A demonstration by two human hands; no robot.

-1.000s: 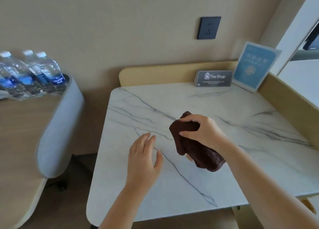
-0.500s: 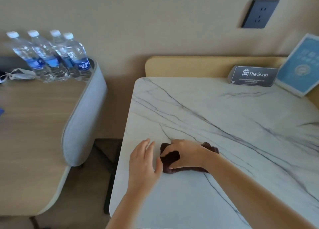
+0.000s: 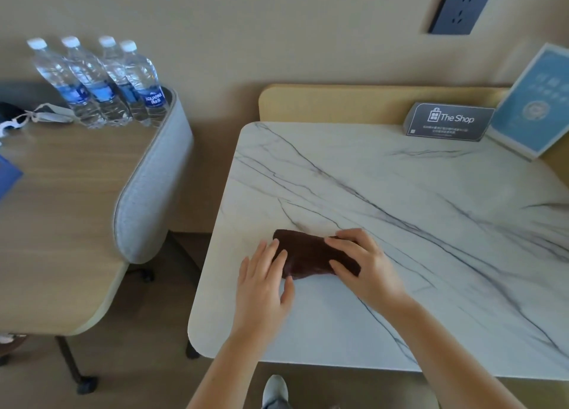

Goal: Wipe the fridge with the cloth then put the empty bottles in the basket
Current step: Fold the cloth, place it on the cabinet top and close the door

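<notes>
A dark brown cloth point(image 3: 303, 256) lies flat on the white marble top point(image 3: 400, 224), near its front left corner. My right hand point(image 3: 363, 264) rests on the cloth's right end with fingers spread and nearly straight. My left hand point(image 3: 264, 279) lies flat beside the cloth, its fingertips touching the left end. Several clear water bottles point(image 3: 101, 82) with white caps and blue labels stand upright at the back of the wooden table on the left. No basket is in view.
The wooden table point(image 3: 55, 224) on the left has a raised grey padded edge point(image 3: 144, 193). A dark "The Shop" sign point(image 3: 449, 120) and a blue framed card point(image 3: 529, 103) stand at the back of the marble top. A wall socket point(image 3: 462, 6) is above.
My right hand lowered the cloth from above the marble onto its surface and flattened over it. My left hand moved onto the cloth's left end. The view swung left.
</notes>
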